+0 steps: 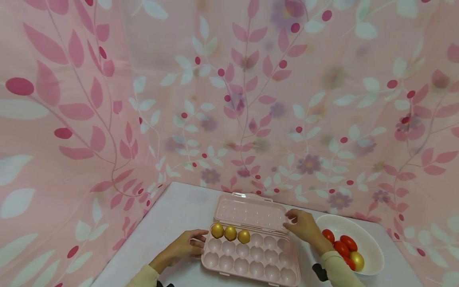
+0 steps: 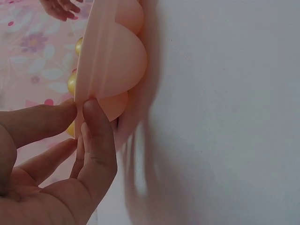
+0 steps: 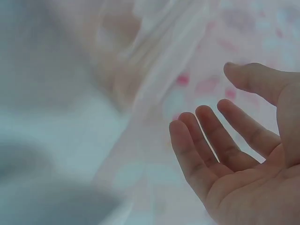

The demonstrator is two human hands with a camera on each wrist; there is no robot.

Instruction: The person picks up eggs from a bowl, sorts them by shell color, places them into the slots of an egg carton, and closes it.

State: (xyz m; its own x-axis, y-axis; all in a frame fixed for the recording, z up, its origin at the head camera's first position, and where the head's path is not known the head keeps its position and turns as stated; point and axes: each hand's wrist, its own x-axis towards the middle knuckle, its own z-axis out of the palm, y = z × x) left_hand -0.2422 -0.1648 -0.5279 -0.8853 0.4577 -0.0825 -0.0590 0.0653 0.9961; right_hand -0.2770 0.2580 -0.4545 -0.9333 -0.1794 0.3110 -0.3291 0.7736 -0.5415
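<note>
A pink plastic egg box (image 1: 250, 265) lies with its lid (image 1: 251, 212) folded back on the far side. Three gold eggs (image 1: 230, 233) fill the left end of the far row of cups; the other cups hold nothing. My left hand (image 1: 184, 248) pinches the box's left rim, with thumb and fingers on either side of the edge in the left wrist view. Near the lid's right end is my right hand (image 1: 303, 226). Its fingers are spread and lightly bent around nothing, as the right wrist view confirms.
To the right stands a white oval bowl (image 1: 374, 249) holding several red eggs (image 1: 342, 248) and a gold egg (image 1: 356, 261), partly behind the right forearm. A pink floral curtain (image 1: 244, 99) closes off the back and sides of the white table (image 1: 172, 203).
</note>
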